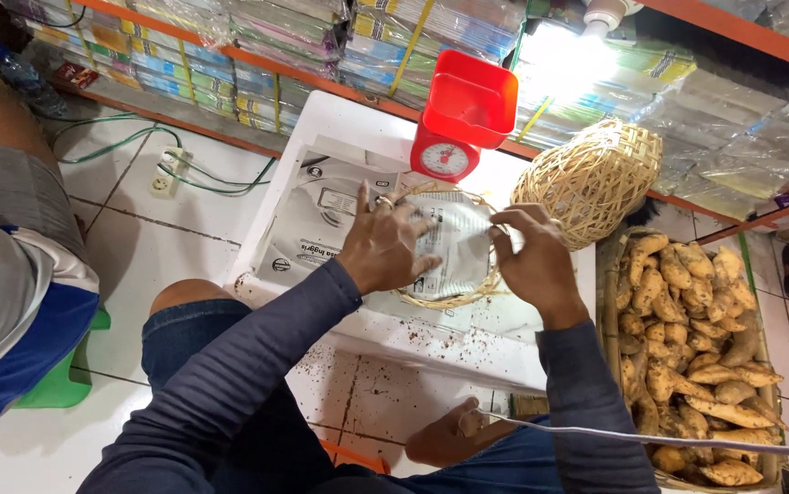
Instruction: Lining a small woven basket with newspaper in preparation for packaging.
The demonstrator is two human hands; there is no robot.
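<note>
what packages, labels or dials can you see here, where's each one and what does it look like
Printed paper sheet: lining the shallow basket under both hands, white with grey print.
Printed sheet: flat on the white table, grey and white.
Scale dial: round white face on the red scale, behind the basket.
Wrapped stacks: on the shelves, clear plastic, mixed colours.
</note>
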